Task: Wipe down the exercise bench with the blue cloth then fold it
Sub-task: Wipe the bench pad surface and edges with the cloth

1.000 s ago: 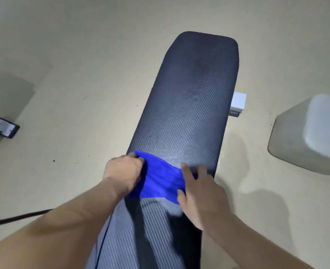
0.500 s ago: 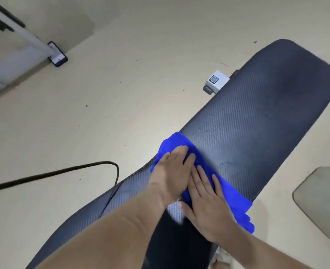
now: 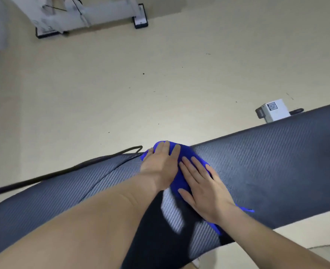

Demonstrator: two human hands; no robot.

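Both open flat, my left hand (image 3: 160, 167) and right hand (image 3: 204, 191) press the crumpled blue cloth (image 3: 187, 153); the dark ribbed bench pad (image 3: 266, 162) runs toward frame right, nearer my right.

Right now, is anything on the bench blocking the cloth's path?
Nothing visible. Both the left hand and right hand press flat on the blue cloth, and the bench pad to its right lies bare. A black cable runs by the far edge on the left, seemingly off the pad.
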